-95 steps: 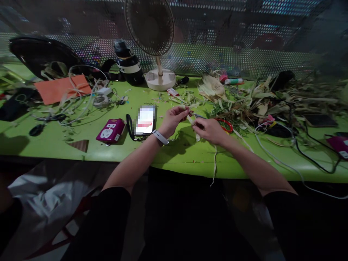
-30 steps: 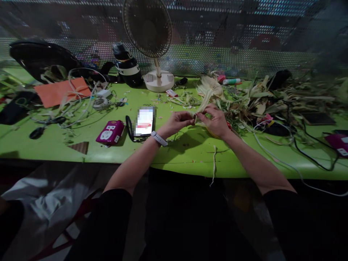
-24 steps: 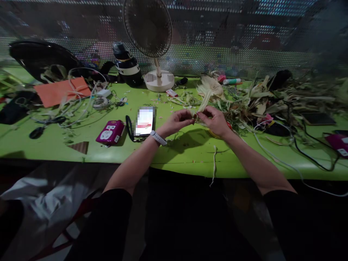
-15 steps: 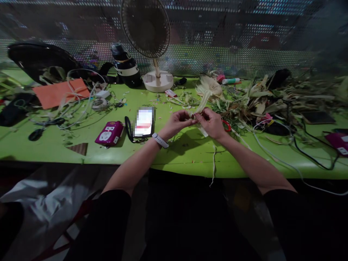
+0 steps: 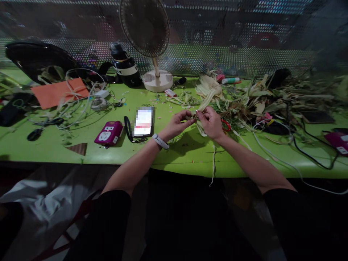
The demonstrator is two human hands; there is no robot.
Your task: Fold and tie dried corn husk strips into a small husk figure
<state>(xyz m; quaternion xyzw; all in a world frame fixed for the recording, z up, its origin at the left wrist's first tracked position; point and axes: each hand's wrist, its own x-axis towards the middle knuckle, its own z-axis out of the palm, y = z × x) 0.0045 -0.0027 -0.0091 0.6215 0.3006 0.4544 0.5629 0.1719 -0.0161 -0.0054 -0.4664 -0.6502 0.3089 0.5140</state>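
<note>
Between my hands is a pale strip of dried corn husk (image 5: 207, 101), its upper part slanting up to the right and a loose end hanging below my fingers. My right hand (image 5: 210, 122) pinches it near the middle, thumb and fingertips together. My left hand (image 5: 181, 124), with a white band on the wrist, closes thumb and fingertips on the strip's left side. The exact grip at the fingertips is too small to make out. Behind them lies a bundle of pale husk (image 5: 210, 86). Red-handled scissors (image 5: 226, 125) rest beside my right hand, partly hidden.
A lit phone (image 5: 143, 121) and a purple power socket box (image 5: 108, 133) lie left on the green table (image 5: 174, 159). Behind stand a fan (image 5: 157, 80) and a black bottle (image 5: 127, 69). Dried husks and plants (image 5: 252, 99) heap at right, with cables. A thin twisted strand (image 5: 214, 165) hangs over the front edge.
My right hand has shifted its pinch slightly up the husk strip. The lower end of the strip now curls below my fingers. My left hand stays nearly in place.
</note>
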